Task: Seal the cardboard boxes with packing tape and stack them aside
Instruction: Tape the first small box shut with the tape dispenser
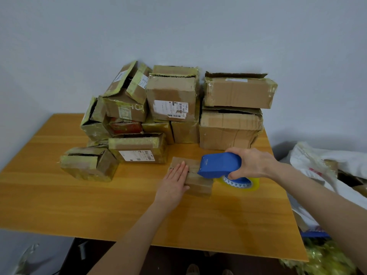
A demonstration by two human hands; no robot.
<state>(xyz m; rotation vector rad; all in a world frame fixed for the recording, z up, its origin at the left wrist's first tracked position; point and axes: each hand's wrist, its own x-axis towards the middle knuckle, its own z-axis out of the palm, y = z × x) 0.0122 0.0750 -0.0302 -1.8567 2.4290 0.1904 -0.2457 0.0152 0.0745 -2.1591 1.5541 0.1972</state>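
Left grip (175,181) is lying flat with fingers straight, pressing down on the small box (198,187) on the worktop (79,195). It's pinning the box, not clasping it. Right grip (252,163) is wrapping round the blue tape dispenser (220,163), whose nose looks to be touching the box top just right of the left fingertips. Tape roll (253,184) is hanging under the right grip, off the box's right end.

Judgement: seam pass is starting. Doing it well means:
- loading the flaps shut with the left grip
- dragging the dispenser straight along the seam, tape taut
- overrunning both ends, then tilting to cut

The box looks light, so it's likely sliding if the pressure drops.

Writing: the dispenser logo is too small to read. Beyond both grips, the labelled box (172,96) in the pile is showing roughly "07 P80 H19" plus barcodes. The tilted box (127,110) left of it is showing "OH".
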